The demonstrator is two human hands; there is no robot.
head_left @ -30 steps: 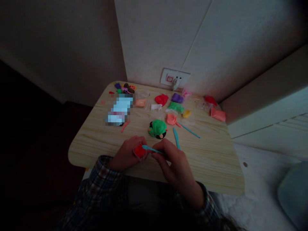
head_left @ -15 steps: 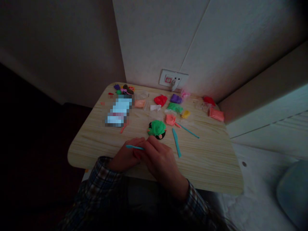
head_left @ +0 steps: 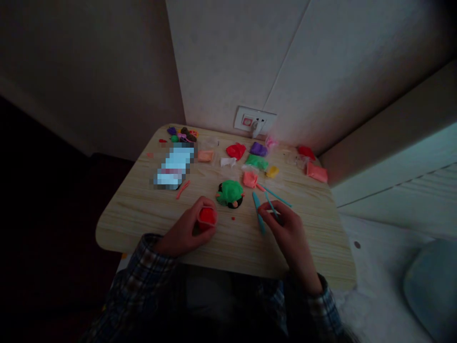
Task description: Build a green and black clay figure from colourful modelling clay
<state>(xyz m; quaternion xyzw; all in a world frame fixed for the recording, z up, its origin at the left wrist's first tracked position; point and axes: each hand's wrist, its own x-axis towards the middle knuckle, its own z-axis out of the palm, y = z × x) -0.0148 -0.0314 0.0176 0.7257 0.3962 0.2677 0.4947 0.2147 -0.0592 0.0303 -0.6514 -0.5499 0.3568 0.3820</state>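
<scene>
My left hand (head_left: pixel 183 236) is closed around a red clay piece (head_left: pixel 207 216) with a paler pink rim, near the table's front edge. Between the fingers of my right hand (head_left: pixel 290 227) is a thin blue modelling tool (head_left: pixel 270 202), tilted. Partly under that hand, a blue plastic knife (head_left: pixel 256 200) lies on the table. A green clay figure (head_left: pixel 230 192) with black and peach parts sits between and beyond my hands. Just in front of it lies a tiny red clay bit (head_left: pixel 233 218).
A blurred phone (head_left: pixel 174 166) lies at the left, with a pink clay strip (head_left: pixel 183 189) beside it. Several clay packs, such as a green one (head_left: pixel 257 162), spread across the back of the wooden table (head_left: pixel 143 219). Another blue stick (head_left: pixel 280 196) lies at the right.
My hands have come apart; the right one has moved right with the blue tool, over the knife. The red clay piece in my left hand now shows. A tiny red bit is now visible on the table.
</scene>
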